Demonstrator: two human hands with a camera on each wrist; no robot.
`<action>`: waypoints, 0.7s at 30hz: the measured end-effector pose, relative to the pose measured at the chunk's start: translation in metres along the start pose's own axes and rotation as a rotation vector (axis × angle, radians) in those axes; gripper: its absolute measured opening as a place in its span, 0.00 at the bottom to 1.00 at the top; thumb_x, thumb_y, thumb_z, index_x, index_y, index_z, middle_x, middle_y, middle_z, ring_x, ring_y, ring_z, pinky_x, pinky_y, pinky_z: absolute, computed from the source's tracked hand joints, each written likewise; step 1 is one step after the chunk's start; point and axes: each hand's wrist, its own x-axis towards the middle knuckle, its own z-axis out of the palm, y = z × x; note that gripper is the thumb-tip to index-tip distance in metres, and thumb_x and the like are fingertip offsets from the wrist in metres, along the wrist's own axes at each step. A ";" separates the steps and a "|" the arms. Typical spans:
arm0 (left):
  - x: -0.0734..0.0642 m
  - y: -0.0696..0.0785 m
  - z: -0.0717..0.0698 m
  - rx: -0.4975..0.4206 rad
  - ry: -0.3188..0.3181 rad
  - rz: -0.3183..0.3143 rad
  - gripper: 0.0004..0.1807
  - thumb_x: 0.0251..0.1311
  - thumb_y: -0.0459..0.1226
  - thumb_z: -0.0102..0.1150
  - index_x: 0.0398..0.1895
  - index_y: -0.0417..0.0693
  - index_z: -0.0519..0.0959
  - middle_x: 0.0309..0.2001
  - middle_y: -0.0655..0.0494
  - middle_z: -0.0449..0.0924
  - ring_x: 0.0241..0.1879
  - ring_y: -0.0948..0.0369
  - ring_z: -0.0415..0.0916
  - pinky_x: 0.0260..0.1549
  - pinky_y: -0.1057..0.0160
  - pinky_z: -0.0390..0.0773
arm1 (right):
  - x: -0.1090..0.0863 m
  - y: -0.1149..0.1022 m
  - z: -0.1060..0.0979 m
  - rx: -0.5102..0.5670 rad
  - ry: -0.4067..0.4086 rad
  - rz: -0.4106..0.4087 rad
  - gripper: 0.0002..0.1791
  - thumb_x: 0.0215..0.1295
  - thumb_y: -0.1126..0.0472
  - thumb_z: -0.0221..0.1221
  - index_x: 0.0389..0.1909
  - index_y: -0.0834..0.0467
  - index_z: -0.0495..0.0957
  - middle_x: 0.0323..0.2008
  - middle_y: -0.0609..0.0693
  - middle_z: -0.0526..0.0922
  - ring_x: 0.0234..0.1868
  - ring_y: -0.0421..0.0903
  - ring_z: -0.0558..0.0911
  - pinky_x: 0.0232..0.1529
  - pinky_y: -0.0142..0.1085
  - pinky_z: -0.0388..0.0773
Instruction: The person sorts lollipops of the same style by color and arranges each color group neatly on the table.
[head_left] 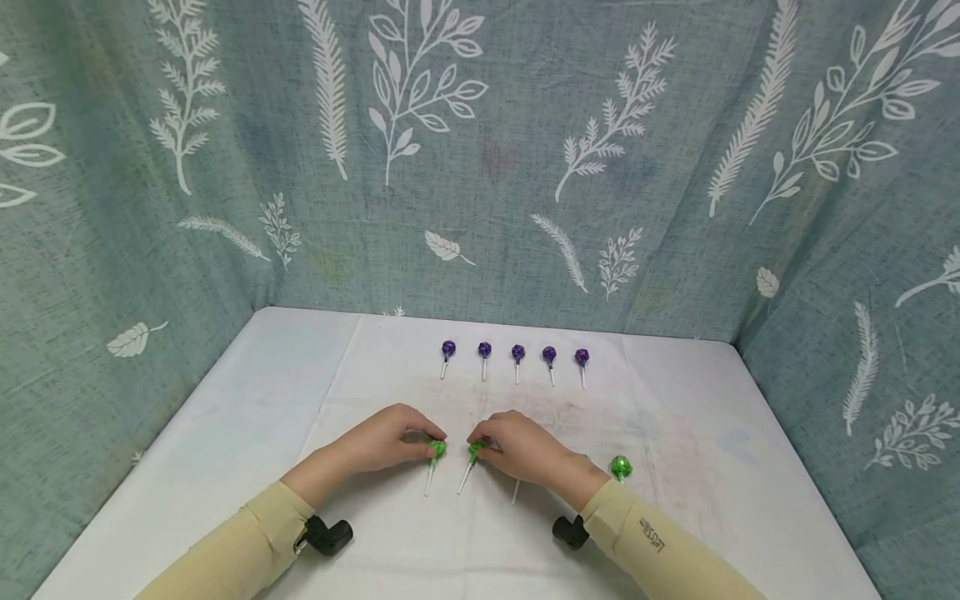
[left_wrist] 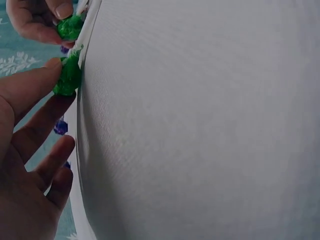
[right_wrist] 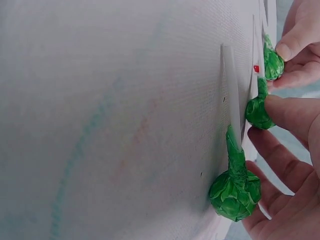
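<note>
Head view, from where I stand, has a person leaning in over a white-covered counter (head_left: pixel 405 550), both hands busy near its middle. Their left hand (head_left: pixel 378 440) pinches the green-wrapped head of one lollipop (head_left: pixel 438 449) between thumb and forefinger, the white stick pointing back toward the person. Just beside it, the right hand (head_left: pixel 519 446) grips a second green lollipop (head_left: pixel 476 450) the same way, by the wrapped head, its stick slanting down to the left. The two candies are near each other but apart.

A white stick (head_left: pixel 516 492) pokes out from under the right hand. From the right wrist, another green lollipop (right_wrist: pixel 235 195) lies on the cloth close to the right hand's lower fingers, its twisted wrapper running up the stick. Farther right, past the forearm, sits one more green lollipop (head_left: pixel 621 467), its stick mostly hidden by the sleeve (head_left: pixel 660 542).

Beyond the hands, five purple lollipops (head_left: pixel 518 352) stretch across in a spaced row, sticks toward the person. Behind them hangs a grey-green curtain (head_left: pixel 510 250) printed with white leaves.
</note>
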 end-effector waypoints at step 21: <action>0.026 0.002 -0.033 0.039 -0.014 -0.050 0.12 0.53 0.50 0.61 0.42 0.66 0.81 0.41 0.79 0.76 0.48 0.69 0.70 0.49 0.56 0.69 | 0.002 0.000 0.001 0.002 -0.012 0.026 0.11 0.58 0.56 0.60 0.43 0.50 0.80 0.38 0.38 0.80 0.40 0.36 0.76 0.40 0.29 0.73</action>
